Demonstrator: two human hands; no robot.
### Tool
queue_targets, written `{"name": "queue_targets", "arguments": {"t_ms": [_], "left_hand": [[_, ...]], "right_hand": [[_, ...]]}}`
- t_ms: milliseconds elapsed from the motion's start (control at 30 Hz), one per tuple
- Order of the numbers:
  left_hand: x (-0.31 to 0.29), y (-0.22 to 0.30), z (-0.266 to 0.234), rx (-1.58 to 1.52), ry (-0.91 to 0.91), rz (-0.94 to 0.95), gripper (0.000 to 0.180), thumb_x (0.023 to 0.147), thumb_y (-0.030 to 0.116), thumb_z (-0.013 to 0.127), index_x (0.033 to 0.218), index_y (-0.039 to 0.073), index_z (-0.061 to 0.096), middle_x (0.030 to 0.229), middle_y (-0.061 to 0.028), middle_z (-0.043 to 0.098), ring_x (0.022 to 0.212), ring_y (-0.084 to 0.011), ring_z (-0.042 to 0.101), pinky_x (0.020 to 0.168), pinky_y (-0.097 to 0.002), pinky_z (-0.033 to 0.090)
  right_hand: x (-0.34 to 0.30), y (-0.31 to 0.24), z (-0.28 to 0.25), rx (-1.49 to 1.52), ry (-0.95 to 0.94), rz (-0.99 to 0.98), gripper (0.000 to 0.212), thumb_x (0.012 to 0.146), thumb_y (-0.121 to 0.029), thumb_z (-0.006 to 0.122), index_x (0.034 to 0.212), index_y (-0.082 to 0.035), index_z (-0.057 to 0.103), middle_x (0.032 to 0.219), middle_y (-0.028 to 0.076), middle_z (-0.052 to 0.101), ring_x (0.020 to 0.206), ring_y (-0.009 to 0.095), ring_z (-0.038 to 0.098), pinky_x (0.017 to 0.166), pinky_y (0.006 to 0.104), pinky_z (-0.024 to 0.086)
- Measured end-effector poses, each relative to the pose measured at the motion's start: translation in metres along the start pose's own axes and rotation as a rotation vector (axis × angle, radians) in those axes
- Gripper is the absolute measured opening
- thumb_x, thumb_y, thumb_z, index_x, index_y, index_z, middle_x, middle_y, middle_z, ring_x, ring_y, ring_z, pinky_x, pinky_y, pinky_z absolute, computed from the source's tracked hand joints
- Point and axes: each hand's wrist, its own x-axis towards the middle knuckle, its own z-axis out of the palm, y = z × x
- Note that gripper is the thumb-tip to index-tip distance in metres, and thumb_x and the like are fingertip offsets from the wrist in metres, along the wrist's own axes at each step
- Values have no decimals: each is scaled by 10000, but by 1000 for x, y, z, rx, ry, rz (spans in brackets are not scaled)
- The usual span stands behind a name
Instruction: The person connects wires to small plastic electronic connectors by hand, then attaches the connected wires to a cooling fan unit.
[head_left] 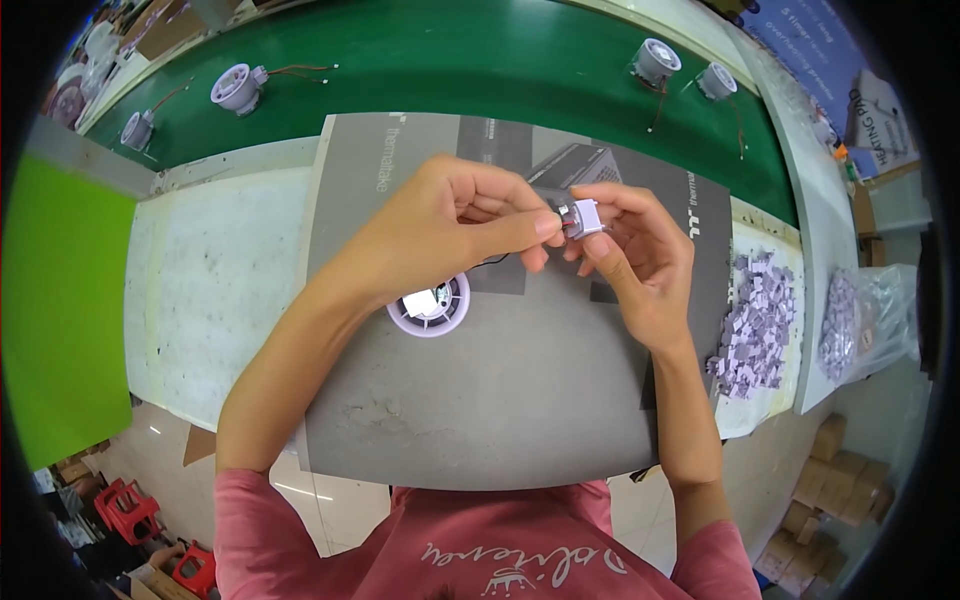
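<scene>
My left hand (450, 222) is closed in a pinch on the thin wires, dark and red, beside a small plug. Between the thumb and fingers of my right hand (648, 262) is a small pale lilac plastic housing (587, 217), box-shaped, with its side toward the wires. The two hands nearly meet above the grey mat (480, 400). Below my left wrist lies a round lilac ring-shaped unit (460, 318) with a white block and circuitry inside, partly covered by the wrist. A dark wire runs from near it up toward my left fingers.
A heap of small lilac plastic parts (757, 325) lies right of the mat, with a clear bag (870, 325) of similar parts beyond. Several wired round units, among them one at the left (237, 90), stand on the green belt (450, 60). Red stools (128, 512) are at lower left.
</scene>
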Motion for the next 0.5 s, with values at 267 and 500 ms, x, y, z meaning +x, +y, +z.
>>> {"name": "queue_targets", "arguments": {"t_ms": [267,500], "left_hand": [[-4,-8,15,549,236,376,126,910,105,704,889,-16,732,792,-47,719,713,-105,648,669,-244,496],[-1,-15,8,202,151,278,166,928,143,696,911,-20,722,813,-61,707,720,-111,645,695,-252,498]], "right_hand": [[0,-10,-3,94,-6,246,258,959,-96,654,1198,0,630,902,30,662,758,77,593,621,214,471],[-1,-4,-1,3,99,-20,314,946,-27,642,1255,-10,590,1036,71,649,817,96,601,640,237,496]]}}
